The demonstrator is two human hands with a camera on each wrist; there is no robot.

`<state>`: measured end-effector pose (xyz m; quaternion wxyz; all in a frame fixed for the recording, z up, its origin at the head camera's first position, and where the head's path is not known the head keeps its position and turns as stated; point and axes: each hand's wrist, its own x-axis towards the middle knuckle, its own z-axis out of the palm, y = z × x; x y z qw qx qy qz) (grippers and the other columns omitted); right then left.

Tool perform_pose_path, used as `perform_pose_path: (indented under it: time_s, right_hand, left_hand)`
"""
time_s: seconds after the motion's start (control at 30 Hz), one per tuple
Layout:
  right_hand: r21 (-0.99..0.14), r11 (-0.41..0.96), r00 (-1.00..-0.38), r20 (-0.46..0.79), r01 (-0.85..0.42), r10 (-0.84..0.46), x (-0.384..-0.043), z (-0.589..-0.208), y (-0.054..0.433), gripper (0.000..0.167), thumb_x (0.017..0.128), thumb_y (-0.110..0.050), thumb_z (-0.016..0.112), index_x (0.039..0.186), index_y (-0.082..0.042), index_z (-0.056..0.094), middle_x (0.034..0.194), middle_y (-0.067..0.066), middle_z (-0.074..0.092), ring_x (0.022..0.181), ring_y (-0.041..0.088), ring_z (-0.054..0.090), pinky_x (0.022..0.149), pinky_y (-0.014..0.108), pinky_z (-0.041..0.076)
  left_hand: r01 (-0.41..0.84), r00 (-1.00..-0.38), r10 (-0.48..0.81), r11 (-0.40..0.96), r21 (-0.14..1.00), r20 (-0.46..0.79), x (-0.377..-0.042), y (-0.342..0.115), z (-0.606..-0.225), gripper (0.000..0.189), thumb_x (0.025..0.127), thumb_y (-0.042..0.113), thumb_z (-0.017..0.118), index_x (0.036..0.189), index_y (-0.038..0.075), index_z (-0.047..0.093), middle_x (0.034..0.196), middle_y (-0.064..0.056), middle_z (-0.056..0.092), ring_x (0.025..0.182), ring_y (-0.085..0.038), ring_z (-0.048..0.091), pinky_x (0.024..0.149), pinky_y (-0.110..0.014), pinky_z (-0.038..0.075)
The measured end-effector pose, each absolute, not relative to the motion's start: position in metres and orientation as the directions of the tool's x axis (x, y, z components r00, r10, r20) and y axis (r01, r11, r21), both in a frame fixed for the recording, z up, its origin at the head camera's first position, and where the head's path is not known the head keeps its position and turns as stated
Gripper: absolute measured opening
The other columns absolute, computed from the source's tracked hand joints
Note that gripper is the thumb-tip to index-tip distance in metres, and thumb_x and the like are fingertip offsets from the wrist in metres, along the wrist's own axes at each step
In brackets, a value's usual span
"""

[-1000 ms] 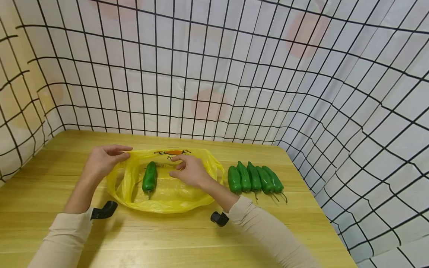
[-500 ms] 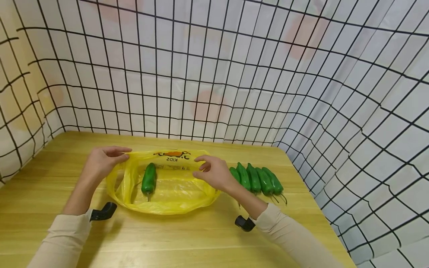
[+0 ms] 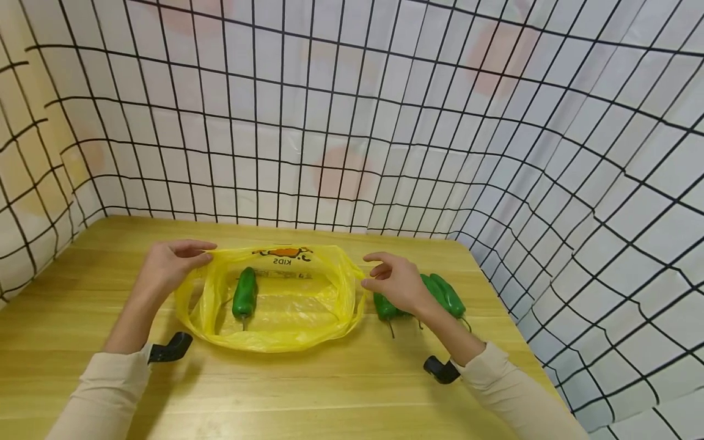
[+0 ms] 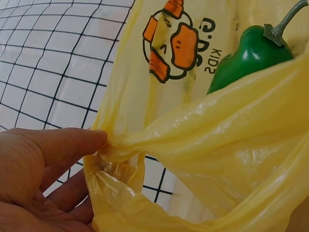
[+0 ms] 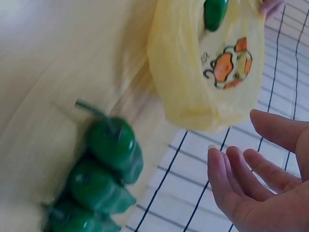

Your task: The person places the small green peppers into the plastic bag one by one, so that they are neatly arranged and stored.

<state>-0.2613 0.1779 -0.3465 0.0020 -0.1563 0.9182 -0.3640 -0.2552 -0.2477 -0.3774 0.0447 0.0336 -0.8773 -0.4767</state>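
Observation:
My left hand pinches the left rim of a yellow plastic bag, and the left wrist view shows the thumb against the film. The bag lies with its mouth held wide and has a printed duck and the word KIDS. One green pepper lies inside it, stem toward me. Fingers apart and holding nothing, my right hand hovers just right of the bag. It partly covers a row of several green peppers, stems toward me; the right wrist view shows these peppers beside the hand.
Everything rests on a wooden table. A white cloth with black grid lines rises behind it and along both sides. Black camera mounts stick out from both wrists.
My right hand has moved right, from over the bag's inside past its right edge to the pepper row. My left hand stays at the bag's left rim.

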Motion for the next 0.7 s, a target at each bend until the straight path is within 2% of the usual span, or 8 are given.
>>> perform_pose_path:
  time_s: [0.4, 0.7]
  right_hand:
    - [-0.641, 0.736, -0.972, 0.071, -0.217, -0.225, -0.270, -0.342, 0.232, 0.060, 0.092, -0.029, 0.076, 0.147, -0.016, 0.054, 0.124, 0.017, 0.069, 0.114, 0.034, 0.063, 0.092, 0.050, 0.054]
    - [-0.652, 0.743, -0.987, 0.063, -0.152, -0.146, -0.276, -0.352, 0.270, 0.063, 0.094, -0.033, 0.073, 0.150, -0.015, 0.050, 0.130, 0.022, 0.065, 0.121, 0.038, 0.061, 0.095, 0.054, 0.053]
  left_hand:
    - [-0.012, -0.993, -0.106, 0.547, 0.837, 0.055, -0.253, -0.248, -0.377, 0.042, 0.102, 0.038, 0.062, 0.134, 0.011, 0.067, 0.136, -0.022, 0.064, 0.124, -0.042, 0.057, 0.093, -0.051, 0.048]
    - [-0.007, -0.993, -0.107, 0.536, 0.844, 0.059, -0.254, -0.247, -0.377, 0.041, 0.102, 0.037, 0.062, 0.133, 0.011, 0.068, 0.136, -0.022, 0.064, 0.123, -0.041, 0.057, 0.092, -0.049, 0.048]
